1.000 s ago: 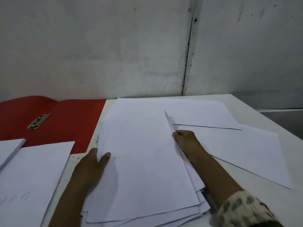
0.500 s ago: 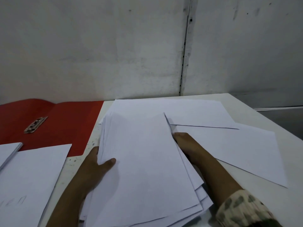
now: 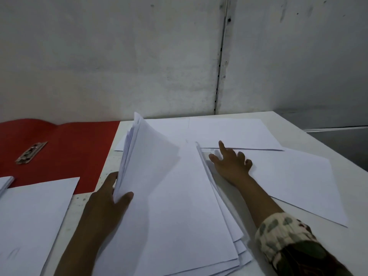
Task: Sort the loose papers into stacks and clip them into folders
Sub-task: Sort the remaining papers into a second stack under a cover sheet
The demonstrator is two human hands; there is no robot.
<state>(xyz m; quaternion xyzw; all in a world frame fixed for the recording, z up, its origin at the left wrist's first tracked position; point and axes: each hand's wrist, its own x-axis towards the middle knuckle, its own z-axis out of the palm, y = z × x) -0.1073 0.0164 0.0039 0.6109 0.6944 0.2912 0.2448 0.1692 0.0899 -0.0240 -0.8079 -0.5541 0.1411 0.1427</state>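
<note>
While the left hand (image 3: pixel 107 202) pinches the left edge of the white paper stack (image 3: pixel 175 206), thumb on top, that edge is bowed up off the table (image 3: pixel 298 124), prob. to square or lift the sheets. Right hand (image 3: pixel 231 164) lies fingers spread, holding nothing, on loose sheets (image 3: pixel 288 176) just beside the stack, likely pinning them. Open red folder (image 3: pixel 65 148) w/ metal clip (image 3: pixel 30 153) waits at left, empty.

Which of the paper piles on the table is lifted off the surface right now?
The middle stack: the left hand grips its left edge and has raised it, so it curls upward. The other sheets, left and right of it, lie flat.
</note>
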